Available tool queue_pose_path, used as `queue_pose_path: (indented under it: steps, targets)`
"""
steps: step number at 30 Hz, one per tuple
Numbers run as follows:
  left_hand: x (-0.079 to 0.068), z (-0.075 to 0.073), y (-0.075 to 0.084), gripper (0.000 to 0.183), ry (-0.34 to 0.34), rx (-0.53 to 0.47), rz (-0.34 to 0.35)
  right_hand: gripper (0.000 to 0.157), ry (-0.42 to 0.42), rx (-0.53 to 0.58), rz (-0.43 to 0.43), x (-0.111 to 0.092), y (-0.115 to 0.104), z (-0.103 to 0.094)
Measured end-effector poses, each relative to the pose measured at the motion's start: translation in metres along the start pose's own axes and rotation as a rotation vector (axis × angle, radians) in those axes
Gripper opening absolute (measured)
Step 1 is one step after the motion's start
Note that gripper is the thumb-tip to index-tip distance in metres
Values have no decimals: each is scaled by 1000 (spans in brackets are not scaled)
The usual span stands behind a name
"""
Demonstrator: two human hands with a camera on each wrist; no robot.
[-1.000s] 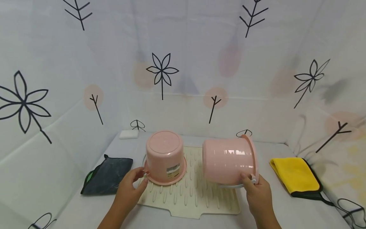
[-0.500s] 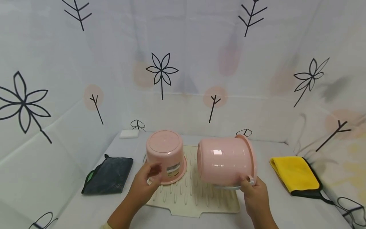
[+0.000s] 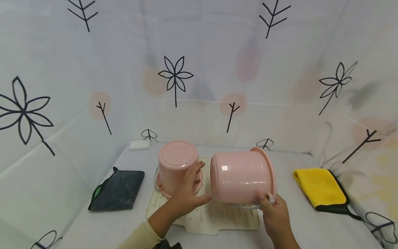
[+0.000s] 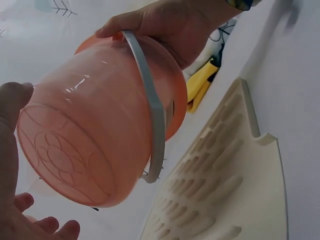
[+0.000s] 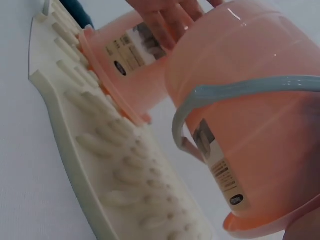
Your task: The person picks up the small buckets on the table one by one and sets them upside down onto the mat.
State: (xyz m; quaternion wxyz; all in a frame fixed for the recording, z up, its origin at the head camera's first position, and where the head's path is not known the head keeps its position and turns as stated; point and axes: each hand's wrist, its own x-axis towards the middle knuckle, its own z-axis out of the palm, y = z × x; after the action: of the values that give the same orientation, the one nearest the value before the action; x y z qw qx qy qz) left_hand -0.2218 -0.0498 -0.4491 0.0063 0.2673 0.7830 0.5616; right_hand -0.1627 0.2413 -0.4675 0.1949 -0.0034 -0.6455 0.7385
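My right hand [image 3: 275, 214] grips the rim of a pink plastic bucket [image 3: 239, 176] by its handle joint, with the thumb on the outer wall. This bucket lies on its side in the air over the cream drying mat [image 3: 214, 223], base facing left. Its grey handle [image 4: 155, 110] hangs below. My left hand [image 3: 186, 193] is spread with fingers apart, between the two buckets, close to the held one's base. A second pink bucket [image 3: 178, 162] stands upside down on the mat's left part, its label [image 5: 132, 50] showing in the right wrist view and partly covered by left fingers.
A folded dark grey cloth [image 3: 119, 190] lies left of the mat, and a folded yellow cloth [image 3: 321, 188] with black edging lies to the right. A small white block [image 3: 140, 145] sits at the table's back left. A patterned white curtain [image 3: 202, 69] surrounds the table.
My left hand has left the rim of the upside-down bucket and moved right, fingers spreading, towards the held bucket's base. The right hand has brought the held bucket slightly left.
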Motion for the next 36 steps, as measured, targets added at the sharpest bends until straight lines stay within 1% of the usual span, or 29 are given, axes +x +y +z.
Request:
queue_pose_path:
  steps: [5, 8, 11, 15, 20, 23, 27, 30, 36]
  targets:
    - [16, 11, 1, 127, -51, 4, -10, 29, -54, 31, -17, -1, 0, 0]
    - [22, 15, 3, 137, -78, 30, -6, 30, -68, 37, -24, -1, 0, 1]
    - [27, 18, 6, 142, -78, 71, -4, 29, -82, 29, -28, -2, 1, 1]
    - [31, 20, 8, 144, -76, 102, 1, 28, -116, 44, -42, -4, 2, 0]
    - [32, 23, 10, 146, -82, 150, 4, 30, -144, 71, -70, -5, 2, -2]
    - [32, 25, 10, 143, -65, 164, 20, 30, -172, 106, -95, -5, 2, -3]
    - [30, 26, 9, 135, -29, 150, 52, 26, -225, 155, -124, -4, 4, -4]
    - [30, 25, 9, 132, -19, 147, 56, 25, -244, 144, -123, -4, 5, -5]
    - [30, 24, 15, 132, -27, 182, 35, 26, -220, 58, -74, -3, 3, -8]
